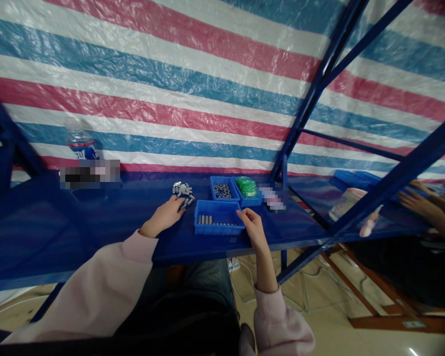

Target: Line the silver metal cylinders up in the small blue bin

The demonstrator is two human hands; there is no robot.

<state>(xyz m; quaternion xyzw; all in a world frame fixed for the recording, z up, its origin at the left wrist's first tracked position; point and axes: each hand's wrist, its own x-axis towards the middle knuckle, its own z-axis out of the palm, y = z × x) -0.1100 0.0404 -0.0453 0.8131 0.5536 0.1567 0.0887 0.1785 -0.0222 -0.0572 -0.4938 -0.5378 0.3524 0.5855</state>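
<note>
My left hand (165, 216) rests on the table at the near side of a loose pile of small silvery metal cylinders (184, 189). Its thumb and fingers close around a cylinder at the pile's edge. With its fingers at the right end wall, my right hand (252, 226) grips the rim of a blue plastic bin (219, 230). Inside that bin several cylinders stand in a row along the near wall, the taller ones at the left. The bin's front wall hides the lower part of the row.
Behind the bin are a blue bin of small metal parts (222, 191) and another holding green packets (246, 187). A plastic bottle (82, 143) stands back left. Blue frame bars (307, 99) rise at the right, past which another person's hands (417, 200) show beside a white tub (346, 203).
</note>
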